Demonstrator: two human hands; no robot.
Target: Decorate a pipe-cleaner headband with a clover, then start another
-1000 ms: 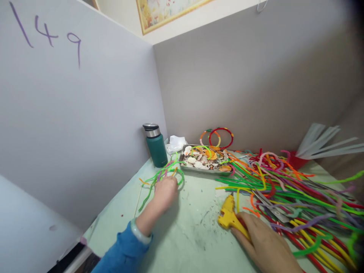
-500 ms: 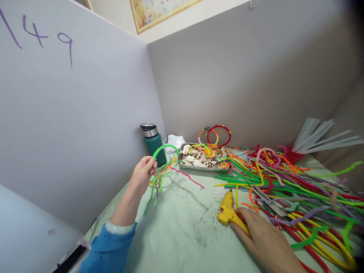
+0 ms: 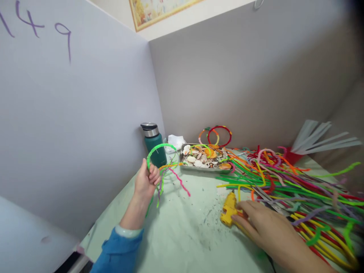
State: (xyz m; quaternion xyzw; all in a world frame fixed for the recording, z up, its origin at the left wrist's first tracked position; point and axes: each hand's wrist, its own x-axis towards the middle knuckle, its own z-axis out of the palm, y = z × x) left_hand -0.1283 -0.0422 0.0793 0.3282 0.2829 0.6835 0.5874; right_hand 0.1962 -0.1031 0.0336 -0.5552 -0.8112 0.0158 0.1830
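My left hand [image 3: 146, 180] is closed around a green pipe-cleaner hoop [image 3: 159, 146] and holds it up above the table. Pink, orange, purple and green pipe-cleaner strands [image 3: 178, 180] dangle from the hoop on its right and below. My right hand [image 3: 258, 223] has its thumb and fingers around a yellow glue gun [image 3: 229, 210], whose nozzle points away from me near the tabletop. Most of the gun's handle is hidden by that hand. Scissors [image 3: 273, 203] lie just beyond the right hand, partly covered by it and by pipe cleaners.
A metal tray [image 3: 206, 169] of shells stands at the back, with a teal bottle [image 3: 155, 146] to its left. Two decorated hoops [image 3: 219, 136] lean against the partition. Many loose pipe cleaners [image 3: 298, 189] cover the right side, near a red holder [image 3: 292, 155] with glue sticks [image 3: 315, 138].
My left hand has lifted the green hoop with its strands off the table and turned it. My right hand has shifted its hold forward on the glue gun.
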